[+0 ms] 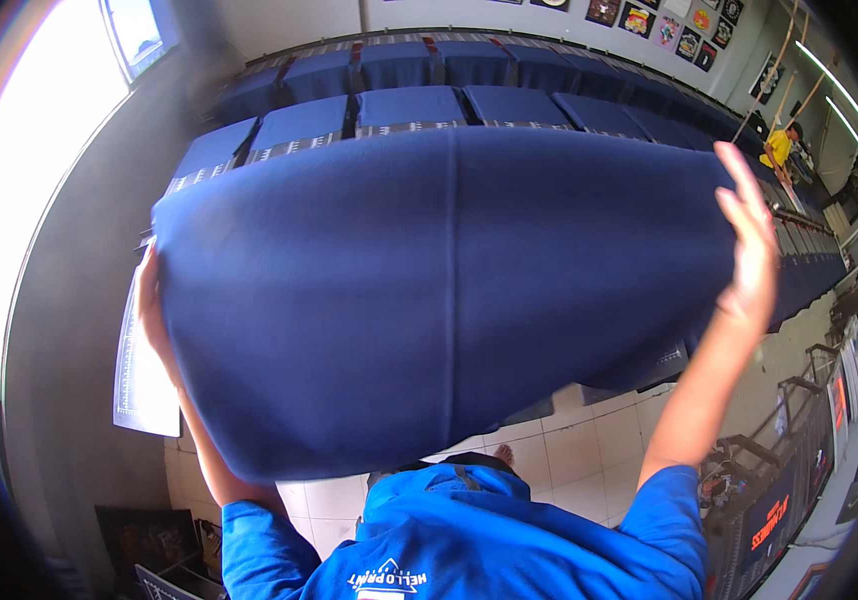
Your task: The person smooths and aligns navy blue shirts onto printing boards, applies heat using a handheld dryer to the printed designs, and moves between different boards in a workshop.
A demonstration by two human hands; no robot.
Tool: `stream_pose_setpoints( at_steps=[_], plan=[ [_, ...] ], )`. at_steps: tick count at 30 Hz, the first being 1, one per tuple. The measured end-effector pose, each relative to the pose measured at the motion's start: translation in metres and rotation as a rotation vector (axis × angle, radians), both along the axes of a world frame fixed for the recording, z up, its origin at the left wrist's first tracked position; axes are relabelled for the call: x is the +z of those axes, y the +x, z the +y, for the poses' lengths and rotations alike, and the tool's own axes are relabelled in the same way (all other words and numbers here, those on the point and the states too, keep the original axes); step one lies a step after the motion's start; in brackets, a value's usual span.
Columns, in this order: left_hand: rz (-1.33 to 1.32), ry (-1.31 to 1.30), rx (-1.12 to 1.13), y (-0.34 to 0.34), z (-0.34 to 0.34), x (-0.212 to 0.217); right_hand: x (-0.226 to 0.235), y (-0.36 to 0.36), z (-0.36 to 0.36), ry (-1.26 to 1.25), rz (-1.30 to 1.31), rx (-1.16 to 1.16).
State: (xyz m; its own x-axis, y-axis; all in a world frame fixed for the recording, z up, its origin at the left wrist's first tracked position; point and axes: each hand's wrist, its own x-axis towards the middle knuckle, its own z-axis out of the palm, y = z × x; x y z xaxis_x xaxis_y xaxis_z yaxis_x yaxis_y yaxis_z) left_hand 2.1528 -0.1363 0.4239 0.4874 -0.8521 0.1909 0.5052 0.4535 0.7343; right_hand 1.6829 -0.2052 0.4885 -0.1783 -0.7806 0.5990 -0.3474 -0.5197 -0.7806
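Note:
A wide navy blue cloth [329,270] with a vertical crease down its middle spreads out in front of me, between my two hands and above the floor. My left hand [150,290] is at its left edge. That hand's fingers are mostly hidden by the cloth, so their grip does not show. At the upper right edge, my right hand [749,245] touches the cloth with its fingers stretched upward and apart, slightly blurred. The cloth covers part of my left forearm and whatever lies under it.
Beyond the cloth, rows of flat boards draped in navy fabric [409,104] run across the room. A white sheet with ruled marks [149,385] sticks out by my left arm. Racks and frames [779,500] stand at right. A person in yellow [777,150] works far right.

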Motion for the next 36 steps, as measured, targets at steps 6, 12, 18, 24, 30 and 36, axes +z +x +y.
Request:
stream_pose_setpoints(
  at_steps=[6,12,18,24,30,36],
  plan=[
    [-0.164,0.326,0.166,0.158,-0.078,-0.043,-0.092,0.11,-0.118,0.556,-0.491,0.309],
    [-0.047,-0.017,0.026,0.236,-0.088,0.008,-0.072,0.158,-0.151,0.492,-0.657,0.361],
    [-0.179,-0.066,0.004,0.205,0.032,0.016,-0.044,0.151,-0.052,0.442,-0.472,0.484],
    [-0.402,0.336,0.117,0.2,0.139,-0.11,-0.148,0.151,0.031,0.676,-0.363,0.409],
    [-0.494,0.711,0.096,0.199,0.208,-0.241,-0.294,0.151,0.092,0.948,-0.495,0.353],
    [-0.421,0.935,-0.031,0.202,0.235,-0.347,-0.4,0.148,0.121,1.03,-0.503,0.287]
  ],
)
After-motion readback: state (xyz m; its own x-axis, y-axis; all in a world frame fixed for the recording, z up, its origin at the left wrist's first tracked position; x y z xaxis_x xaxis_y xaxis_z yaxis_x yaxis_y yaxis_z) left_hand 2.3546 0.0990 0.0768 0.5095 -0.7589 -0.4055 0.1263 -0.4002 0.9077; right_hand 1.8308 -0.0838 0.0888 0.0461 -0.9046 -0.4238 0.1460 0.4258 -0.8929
